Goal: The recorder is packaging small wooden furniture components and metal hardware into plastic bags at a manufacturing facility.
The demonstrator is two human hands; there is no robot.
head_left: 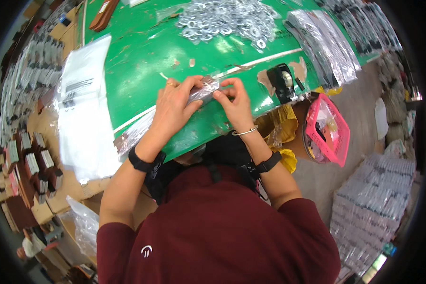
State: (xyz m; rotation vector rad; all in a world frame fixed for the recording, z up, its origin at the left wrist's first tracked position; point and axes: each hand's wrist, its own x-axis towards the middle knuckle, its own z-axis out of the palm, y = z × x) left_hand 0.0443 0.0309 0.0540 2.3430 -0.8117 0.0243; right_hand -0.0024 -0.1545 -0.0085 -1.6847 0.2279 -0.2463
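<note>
A long, narrow package point(142, 128) wrapped in clear plastic lies aslant along the near edge of the green table point(142, 61). My left hand point(175, 104) is closed over its upper part, with the thumb on the near side and the fingers on the far side. At the package's right end, my right hand point(235, 106) pinches the shiny plastic between thumb and fingers. What lies inside the wrap is hard to make out. To the right of my right hand stands a black tape dispenser point(281, 83) with torn brown paper beside it.
Many bagged metal rings point(227, 21) lie heaped at the far side. Flat white plastic bags point(85, 109) rest at the left, and plastic-wrapped packs point(322, 45) at the right. A pink basket point(312, 118) sits beside the table. Wrapped goods point(371, 208) are stacked at the lower right.
</note>
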